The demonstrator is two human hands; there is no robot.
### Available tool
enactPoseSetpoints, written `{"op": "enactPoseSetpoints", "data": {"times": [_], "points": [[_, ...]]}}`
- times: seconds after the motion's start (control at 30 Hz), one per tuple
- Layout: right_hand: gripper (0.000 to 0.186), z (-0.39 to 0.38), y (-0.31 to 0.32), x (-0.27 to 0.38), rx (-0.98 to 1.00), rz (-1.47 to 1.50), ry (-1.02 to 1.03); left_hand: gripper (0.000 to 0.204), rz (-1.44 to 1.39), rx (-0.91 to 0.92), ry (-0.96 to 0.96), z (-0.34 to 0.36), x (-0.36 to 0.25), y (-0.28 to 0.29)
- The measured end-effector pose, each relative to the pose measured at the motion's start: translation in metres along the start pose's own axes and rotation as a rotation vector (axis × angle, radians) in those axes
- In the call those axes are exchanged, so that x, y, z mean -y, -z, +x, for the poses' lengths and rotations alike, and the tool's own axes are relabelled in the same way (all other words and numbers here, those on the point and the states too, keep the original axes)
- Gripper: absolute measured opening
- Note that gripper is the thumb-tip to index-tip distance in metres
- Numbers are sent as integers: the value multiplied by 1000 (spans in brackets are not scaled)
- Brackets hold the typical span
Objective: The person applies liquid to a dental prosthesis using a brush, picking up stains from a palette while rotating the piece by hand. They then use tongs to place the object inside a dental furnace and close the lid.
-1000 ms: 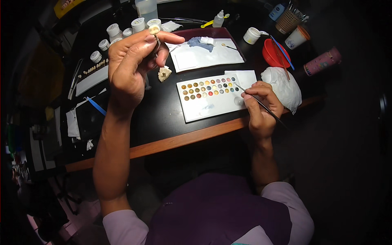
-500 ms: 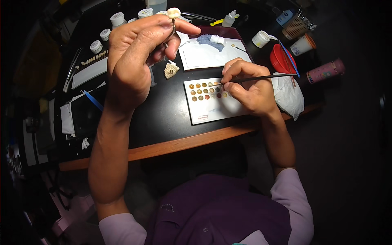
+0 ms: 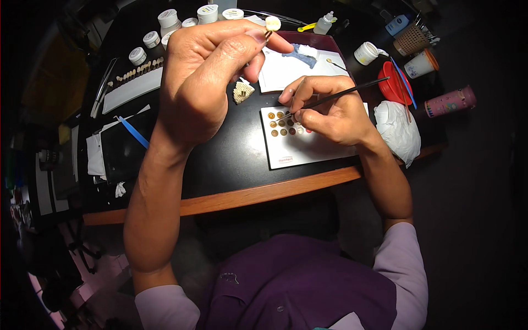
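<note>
**Brush Tip on the Colour Palette, Small Piece Held Aloft**

A black worktop with a wooden front edge [image 3: 258,193] filled the middle of the view, dark all around it. Along its far side stood a row of small white-lidded jars [image 3: 168,17], and near them lay a long white strip carrying a line of small tooth-shaped samples [image 3: 135,88]. A blue-handled tool [image 3: 133,132] lay on the left of the top.

The left hand [image 3: 203,82] was raised above the worktop, thumb and forefinger pinched together on a thin pin [image 3: 268,35] that carried a small cream-coloured, tooth-like piece [image 3: 272,23] at its top. The other fingers were curled in loosely. Below that hand, on the black surface, sat a small pale, ridged model [image 3: 241,91].

The right hand [image 3: 330,113] rested over a white palette card [image 3: 297,151] dotted with small round wells of brown, yellow and reddish colour. Its fingers were closed in a pen grip around a thin dark brush [image 3: 341,94], whose handle pointed up and to the right while the tip came down among the wells. Whether the tip touched colour could not be told.

Behind the palette lay a white sheet with a blue-grey lump [image 3: 302,54] on it. To the right were a crumpled white tissue [image 3: 399,129], a red dish [image 3: 393,82], a white cup [image 3: 421,63], a woven holder with tools [image 3: 412,37] and a pink patterned cylinder [image 3: 450,101].
</note>
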State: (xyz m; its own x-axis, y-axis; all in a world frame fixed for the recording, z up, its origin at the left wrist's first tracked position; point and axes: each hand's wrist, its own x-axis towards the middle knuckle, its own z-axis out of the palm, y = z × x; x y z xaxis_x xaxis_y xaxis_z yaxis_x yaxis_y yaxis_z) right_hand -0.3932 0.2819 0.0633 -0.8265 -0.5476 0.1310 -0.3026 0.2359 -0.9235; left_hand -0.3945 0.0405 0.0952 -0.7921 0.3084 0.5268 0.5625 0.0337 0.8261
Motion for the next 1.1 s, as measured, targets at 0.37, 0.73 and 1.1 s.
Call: {"op": "enactPoseSetpoints", "data": {"times": [0.37, 0.73, 1.1], "points": [[6, 0, -6, -8, -52, -222, 277, 47, -1, 2, -12, 0, 2, -1], [7, 1, -7, -10, -53, -234, 291, 47, -9, 16, -38, -1, 5, 1], [10, -1, -7, -11, -60, -135, 212, 48, 33, 18, -33, 1, 5, 2]]}}
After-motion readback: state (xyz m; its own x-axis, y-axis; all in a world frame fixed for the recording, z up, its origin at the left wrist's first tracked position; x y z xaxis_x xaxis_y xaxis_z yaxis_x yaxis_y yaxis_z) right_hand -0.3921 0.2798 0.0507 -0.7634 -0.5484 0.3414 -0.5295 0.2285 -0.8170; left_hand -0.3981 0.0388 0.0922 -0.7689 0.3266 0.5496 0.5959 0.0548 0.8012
